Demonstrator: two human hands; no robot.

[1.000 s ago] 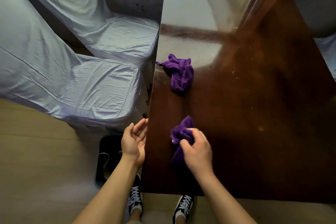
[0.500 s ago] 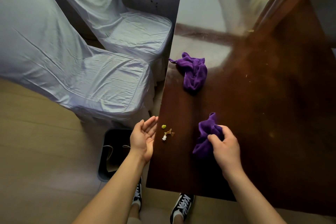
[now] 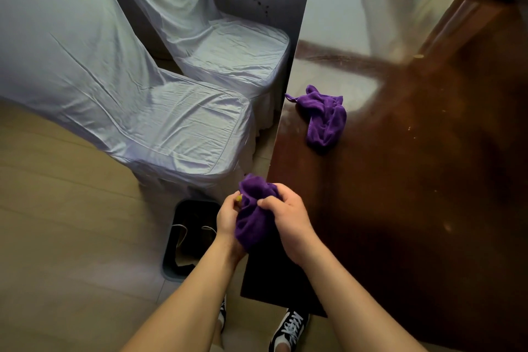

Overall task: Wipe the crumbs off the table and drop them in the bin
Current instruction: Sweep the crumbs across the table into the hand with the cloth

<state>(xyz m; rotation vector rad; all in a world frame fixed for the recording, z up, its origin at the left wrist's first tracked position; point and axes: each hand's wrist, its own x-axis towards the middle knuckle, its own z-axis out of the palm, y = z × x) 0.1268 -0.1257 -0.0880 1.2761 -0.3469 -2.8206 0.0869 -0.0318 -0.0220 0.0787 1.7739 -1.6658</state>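
Both forearms are extended forward from the near edge of the view and are brought together just off the near left corner of the counter [image 3: 414, 180]. The left hand [image 3: 228, 218] is cupped with its palm turned toward the right, and the lower part of a purple cloth [image 3: 253, 214] is pressed into it. A small yellow-green crumb [image 3: 239, 198] is seen at the left fingertips, beside the cloth; whether other crumbs are held in the palm cannot be told, as the palm is hidden by the cloth. The right hand [image 3: 288, 223] is curled over the cloth from the right, and the bunched fabric is pinched between its thumb and fingers. The cloth is crumpled into a loose ball at the top and hangs down between the two hands, past the counter's left edge.

A black bin [image 3: 188, 240] is set on the floor just left of and below the hands, with a dark liner and pale scraps inside. A second purple cloth [image 3: 324, 120] is left crumpled on the counter farther away, close to the left edge. The dark glossy counter is marked by a few pale specks toward the right. Two covered chairs [image 3: 177, 123] are placed to the left of the counter, beyond the bin.
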